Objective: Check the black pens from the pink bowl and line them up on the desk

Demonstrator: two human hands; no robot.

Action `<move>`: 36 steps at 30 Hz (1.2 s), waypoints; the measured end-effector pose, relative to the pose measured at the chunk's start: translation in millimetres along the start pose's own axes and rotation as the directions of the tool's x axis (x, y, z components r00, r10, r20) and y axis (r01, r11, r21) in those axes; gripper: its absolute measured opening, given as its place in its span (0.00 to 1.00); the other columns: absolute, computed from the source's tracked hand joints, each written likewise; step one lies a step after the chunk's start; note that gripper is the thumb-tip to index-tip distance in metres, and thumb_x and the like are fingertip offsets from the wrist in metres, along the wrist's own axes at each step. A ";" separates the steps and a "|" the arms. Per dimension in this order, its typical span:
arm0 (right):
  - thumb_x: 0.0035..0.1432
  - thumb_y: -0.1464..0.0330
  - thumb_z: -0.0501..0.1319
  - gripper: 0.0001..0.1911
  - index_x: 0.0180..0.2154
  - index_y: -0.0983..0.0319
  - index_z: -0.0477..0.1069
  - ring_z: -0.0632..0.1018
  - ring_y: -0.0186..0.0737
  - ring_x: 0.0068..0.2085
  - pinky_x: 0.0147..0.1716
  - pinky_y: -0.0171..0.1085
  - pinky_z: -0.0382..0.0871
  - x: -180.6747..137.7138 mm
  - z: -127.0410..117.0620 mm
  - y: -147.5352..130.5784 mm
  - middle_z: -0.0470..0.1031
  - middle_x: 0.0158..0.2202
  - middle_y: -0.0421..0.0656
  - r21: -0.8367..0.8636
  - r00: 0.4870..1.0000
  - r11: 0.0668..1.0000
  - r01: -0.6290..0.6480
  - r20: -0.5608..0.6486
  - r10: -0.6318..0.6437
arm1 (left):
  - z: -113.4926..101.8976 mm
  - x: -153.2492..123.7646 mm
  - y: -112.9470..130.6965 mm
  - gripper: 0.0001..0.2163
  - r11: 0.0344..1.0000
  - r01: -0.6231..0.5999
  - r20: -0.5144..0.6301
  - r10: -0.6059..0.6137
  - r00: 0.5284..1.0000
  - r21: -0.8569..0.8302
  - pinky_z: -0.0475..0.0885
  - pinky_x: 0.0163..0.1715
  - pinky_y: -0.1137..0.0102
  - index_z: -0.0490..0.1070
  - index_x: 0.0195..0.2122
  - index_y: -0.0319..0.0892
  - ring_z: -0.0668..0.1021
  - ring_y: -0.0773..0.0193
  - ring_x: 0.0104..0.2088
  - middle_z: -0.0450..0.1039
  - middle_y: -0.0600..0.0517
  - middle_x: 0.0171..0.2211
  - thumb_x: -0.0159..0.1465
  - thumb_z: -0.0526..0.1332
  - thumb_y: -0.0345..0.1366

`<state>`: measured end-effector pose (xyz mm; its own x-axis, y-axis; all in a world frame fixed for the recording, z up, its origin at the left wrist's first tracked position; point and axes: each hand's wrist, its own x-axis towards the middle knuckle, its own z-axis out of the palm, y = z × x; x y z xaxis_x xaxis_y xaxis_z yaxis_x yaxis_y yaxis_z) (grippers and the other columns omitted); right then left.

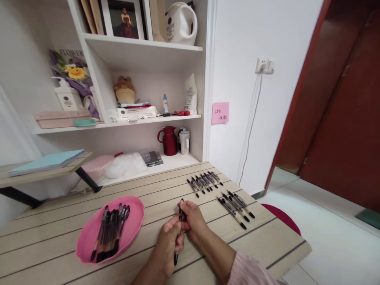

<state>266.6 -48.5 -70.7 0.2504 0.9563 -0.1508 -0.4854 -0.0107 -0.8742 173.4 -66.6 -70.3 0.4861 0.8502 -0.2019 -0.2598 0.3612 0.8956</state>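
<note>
Between my two hands, over the front middle of the table, is a black pen [176, 259]. My left hand [168, 241] is closed around its lower part, and the black end sticks out below the fingers. Higher up, my right hand [192, 218] pinches the pen's dark upper end between thumb and fingers. To the left, a pink scalloped plate [137, 209] bears several pens [110, 233] lying side by side. Right of my hands lies a group of several pens [236, 206], and farther back a longer row of similar pens [204, 183].
The slatted wooden table [154, 190] meets a white shelf unit [142, 45] at the back. A small raised stand [68, 168] with blue paper [47, 162] is at the left. A red jug [170, 141] and a cup [184, 141] stand on the lower shelf. A cable [252, 122] hangs along the wall.
</note>
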 end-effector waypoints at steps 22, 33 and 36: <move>0.41 0.69 0.62 0.07 0.26 0.63 0.67 0.67 0.32 0.20 0.22 0.32 0.56 -4.3 -56.3 -33.2 0.65 0.17 0.35 -0.564 0.953 0.796 0.218 -0.052 -0.298 | -4.3 -11.9 3.6 0.13 0.999 -0.010 -0.002 0.010 1.000 -0.033 0.45 0.10 0.80 0.67 0.38 0.40 0.59 0.79 0.12 0.65 0.58 0.20 0.55 0.59 0.42; 0.54 0.71 0.54 0.08 0.29 0.66 0.70 0.74 0.45 0.37 0.33 0.37 0.60 -19.1 -115.5 -49.5 0.73 0.34 0.54 -0.990 0.907 -0.115 -0.088 -0.032 -0.420 | -0.4 -16.1 3.8 0.14 1.000 0.015 0.044 -0.016 0.999 0.027 0.45 0.10 0.79 0.68 0.36 0.40 0.59 0.79 0.11 0.66 0.58 0.20 0.52 0.61 0.43; 0.55 0.69 0.54 0.09 0.31 0.66 0.70 0.74 0.43 0.34 0.30 0.37 0.60 -20.9 -109.8 -51.0 0.72 0.36 0.54 -0.992 0.882 -0.090 -0.093 -0.040 -0.470 | -0.2 -16.7 3.6 0.14 0.999 0.011 0.049 -0.014 0.999 0.052 0.45 0.10 0.79 0.68 0.36 0.40 0.59 0.79 0.11 0.66 0.58 0.20 0.52 0.61 0.44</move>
<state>378.0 -100.0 -73.7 0.4825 0.8367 0.2592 0.8511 -0.3779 -0.3644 164.2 -79.4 -63.7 0.5303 0.8252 -0.1943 -0.2104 0.3501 0.9128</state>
